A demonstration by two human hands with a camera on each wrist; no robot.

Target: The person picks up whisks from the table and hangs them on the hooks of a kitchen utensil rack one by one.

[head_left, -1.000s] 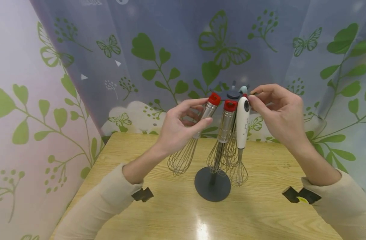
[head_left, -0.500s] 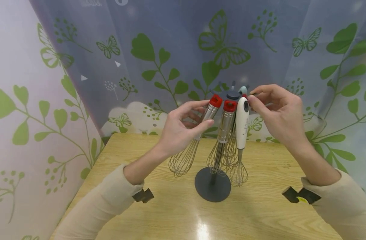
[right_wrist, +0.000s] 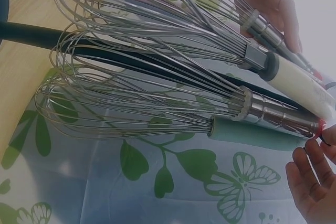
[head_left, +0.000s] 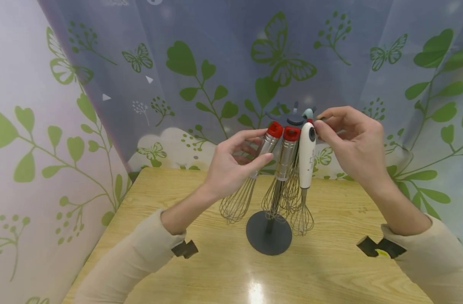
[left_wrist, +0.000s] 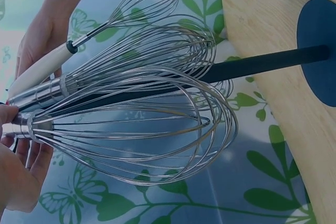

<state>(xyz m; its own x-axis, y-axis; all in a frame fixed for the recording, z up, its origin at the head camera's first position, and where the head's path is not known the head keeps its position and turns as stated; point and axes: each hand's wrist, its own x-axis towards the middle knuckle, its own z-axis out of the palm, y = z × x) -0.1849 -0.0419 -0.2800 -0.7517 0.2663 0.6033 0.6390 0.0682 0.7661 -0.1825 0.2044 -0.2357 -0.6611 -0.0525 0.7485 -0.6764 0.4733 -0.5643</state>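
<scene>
My left hand holds a steel-handled whisk with a red cap, thumb in front and fingers behind. That whisk leans, its cap toward the top of a dark whisk stand and its wires down to the left. My right hand pinches the dark hook tip at the stand's upper right between thumb and forefinger. Beside this hand hangs a white-handled whisk. Another red-capped whisk hangs at the front. The right wrist view shows a steel whisk and a pale green-handled whisk close to my right fingers.
The stand's round base rests on a light wooden table. Bare hooks reach out at the back and left of its top. A curtain with green leaves and butterflies rises behind the table's far edge.
My left hand has moved slightly right with its whisk, bringing the red cap closer to the front hanging whisk. My right hand has stayed in place.
</scene>
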